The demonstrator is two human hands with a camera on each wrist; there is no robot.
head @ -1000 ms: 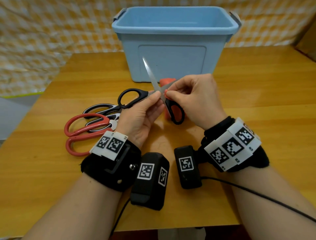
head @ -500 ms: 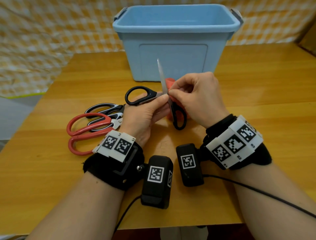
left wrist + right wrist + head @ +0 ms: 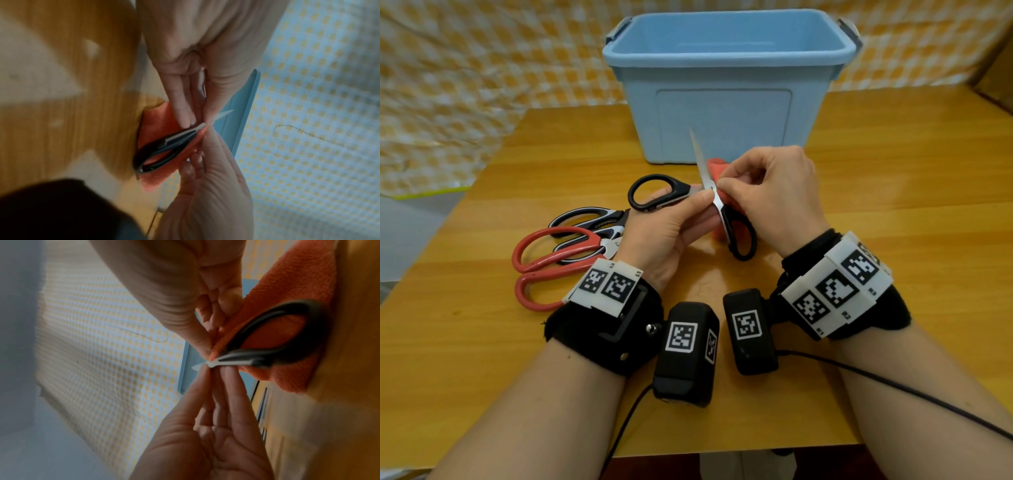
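- Since a second ago the black scissors (image 3: 702,164) have swung from a leftward lean to nearly upright, and their blade tip now stands before the front wall of the blue bin (image 3: 722,109).
- They are held above the table (image 3: 893,188), just in front of the bin, with the handle loops spread wide.
- The left hand (image 3: 664,233) pinches the pivot between thumb and nearly straight fingers.
- The right hand (image 3: 774,195) has its fingers curled, clamping an orange cloth (image 3: 717,169) on the scissors, touching that pinch.
- Both forearms converge towards the bin, and the hands meet fingertip to fingertip.
- Three pairs of scissors: the held one, a red-handled pair (image 3: 551,260) and a black-and-white pair (image 3: 585,219), which overlap on the table left of the bin.
- One cloth and one bin.
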